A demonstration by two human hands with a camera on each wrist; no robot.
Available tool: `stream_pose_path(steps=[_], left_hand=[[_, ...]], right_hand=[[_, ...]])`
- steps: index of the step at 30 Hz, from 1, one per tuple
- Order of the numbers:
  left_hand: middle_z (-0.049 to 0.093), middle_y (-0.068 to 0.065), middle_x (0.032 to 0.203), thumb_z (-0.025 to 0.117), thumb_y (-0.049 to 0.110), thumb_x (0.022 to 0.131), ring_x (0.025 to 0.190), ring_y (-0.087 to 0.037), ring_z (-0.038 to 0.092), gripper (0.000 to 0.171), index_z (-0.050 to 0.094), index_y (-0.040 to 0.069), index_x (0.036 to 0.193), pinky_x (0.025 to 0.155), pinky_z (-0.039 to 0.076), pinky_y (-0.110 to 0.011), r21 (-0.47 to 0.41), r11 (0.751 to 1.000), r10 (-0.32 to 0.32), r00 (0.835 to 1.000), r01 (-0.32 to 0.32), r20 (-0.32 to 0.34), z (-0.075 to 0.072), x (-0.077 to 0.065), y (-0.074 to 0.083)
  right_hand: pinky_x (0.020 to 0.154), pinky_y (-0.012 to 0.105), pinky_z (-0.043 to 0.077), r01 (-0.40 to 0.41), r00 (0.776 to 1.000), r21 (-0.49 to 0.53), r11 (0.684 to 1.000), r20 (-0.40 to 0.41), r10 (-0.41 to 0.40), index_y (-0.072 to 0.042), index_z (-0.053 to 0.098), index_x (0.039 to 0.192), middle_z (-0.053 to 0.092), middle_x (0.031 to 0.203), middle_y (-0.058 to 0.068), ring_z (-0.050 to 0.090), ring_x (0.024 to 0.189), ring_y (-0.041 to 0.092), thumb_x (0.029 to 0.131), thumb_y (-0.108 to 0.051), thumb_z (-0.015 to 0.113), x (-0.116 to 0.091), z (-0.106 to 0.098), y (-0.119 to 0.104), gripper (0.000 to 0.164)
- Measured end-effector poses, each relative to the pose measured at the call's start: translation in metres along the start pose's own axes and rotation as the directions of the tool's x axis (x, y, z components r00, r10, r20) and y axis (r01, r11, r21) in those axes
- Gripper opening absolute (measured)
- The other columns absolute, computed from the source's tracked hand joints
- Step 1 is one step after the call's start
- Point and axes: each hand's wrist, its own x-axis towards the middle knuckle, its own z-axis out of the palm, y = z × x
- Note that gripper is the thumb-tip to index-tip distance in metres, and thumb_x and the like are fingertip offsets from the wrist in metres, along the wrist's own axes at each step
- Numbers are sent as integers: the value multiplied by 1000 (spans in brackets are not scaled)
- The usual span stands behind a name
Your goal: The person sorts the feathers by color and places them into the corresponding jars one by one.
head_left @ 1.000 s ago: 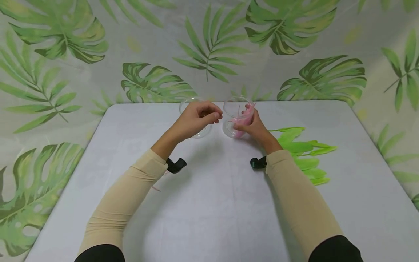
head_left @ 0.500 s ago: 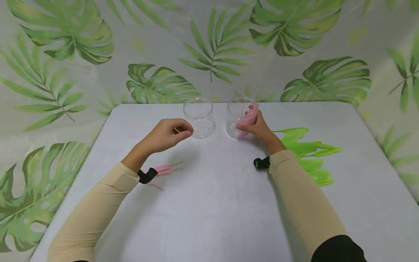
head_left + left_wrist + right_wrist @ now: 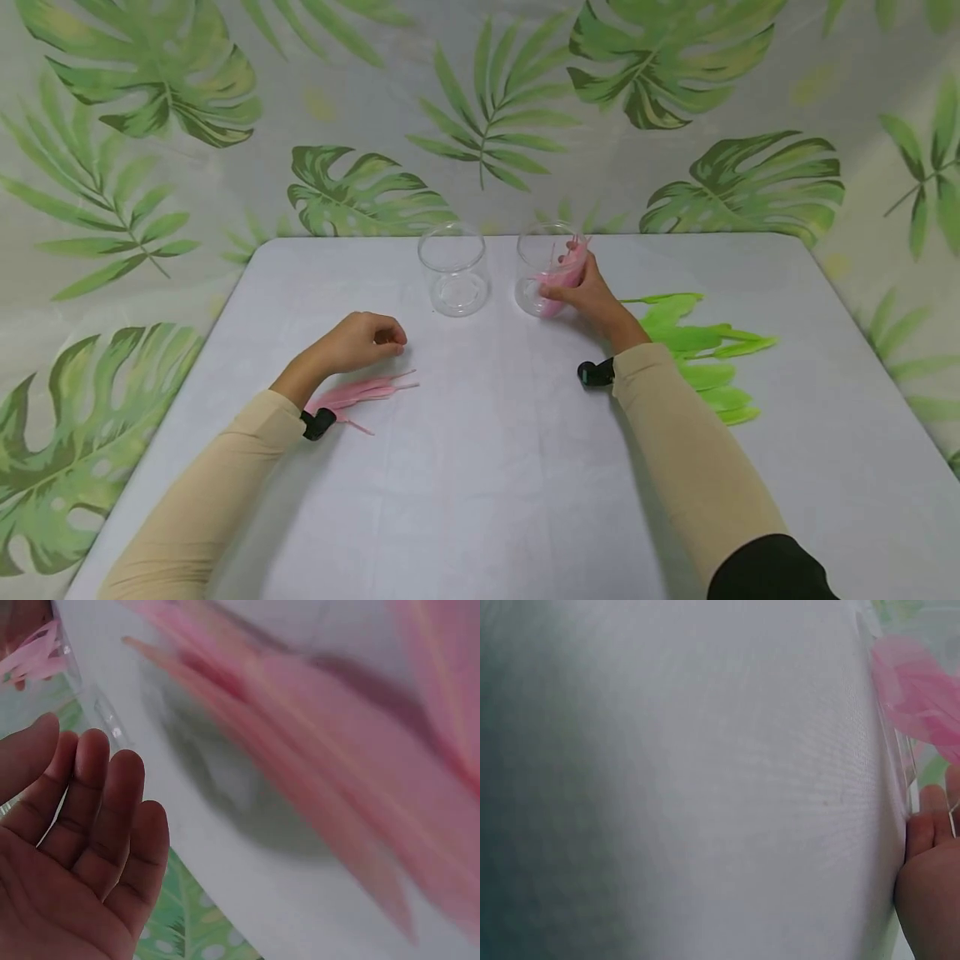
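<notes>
My right hand point(image 3: 588, 292) grips a clear round jar point(image 3: 528, 287) at its right side, thumb in front and fingers behind. Several pink feathers point(image 3: 564, 273) stand in that jar, leaning toward its right wall. Off to the left, my left hand point(image 3: 362, 340) hovers with loosely curled fingers and nothing in them. The left wrist view shows its bare palm and fingertips point(image 3: 126, 772). Just below this hand lies a small bunch of pink feathers point(image 3: 363, 392), quill ends pointing right, partly hidden by the wrist camera.
A second clear jar point(image 3: 456, 287) stands to the left of the gripped one, near the table's back edge. Several bright green feathers point(image 3: 693, 337) lie fanned on the white table point(image 3: 487, 467), partly behind the right forearm. A leaf-print cloth point(image 3: 360, 100) hangs behind.
My left hand has moved from over the left jar, leftward and nearer, to just above the pink feathers on the table. My right hand stays on the right jar.
</notes>
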Motion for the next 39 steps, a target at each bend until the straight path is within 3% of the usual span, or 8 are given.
stream_pose_path(steps=[3,13,18,24,32,39], left_hand=[[72,-3,86,63,7,90,80,-13,62,10,72,8,94,78,50,-32,17,1000,20,1000,-20,10,5,-2,-5],[72,1,87,74,14,86,82,-11,62,8,72,13,94,80,52,-30,-35,999,-6,997,9,71,20,-8,-15],[71,4,88,75,17,86,82,-10,61,9,73,15,95,80,52,-31,63,998,5,998,-9,59,26,-9,-12],[72,7,87,74,18,88,80,-10,61,2,75,18,87,78,51,-32,205,978,42,998,-48,36,29,-6,-6],[69,6,83,70,17,89,77,-9,58,3,73,17,87,76,50,-30,178,984,-6,999,-2,44,31,-7,-8],[64,6,79,65,16,88,74,-9,54,6,71,16,88,72,46,-28,220,975,22,999,-31,44,32,-6,-7]], right_hand=[[126,44,20,-1,1000,10,1000,-7,1,-22,6,157,19,165,10,20,153,25,86,-22,75,0,-1,1,99],[127,43,18,1,1000,30,1000,3,-1,-23,5,158,18,166,11,19,153,24,88,-20,73,-3,0,0,97],[127,44,18,-17,1000,18,1000,-1,17,-24,4,158,17,166,10,18,154,25,88,-20,74,-3,-1,0,99],[126,44,20,-7,1000,22,1000,-2,7,-23,6,157,21,164,10,23,151,26,87,-21,75,-3,0,0,98],[125,45,22,-42,999,-5,999,-6,42,-28,7,157,19,166,6,21,153,25,87,-25,76,-1,1,-1,98],[126,46,20,-55,998,-13,998,-6,55,-28,5,157,16,167,5,17,155,23,89,-23,74,-2,0,-4,98]])
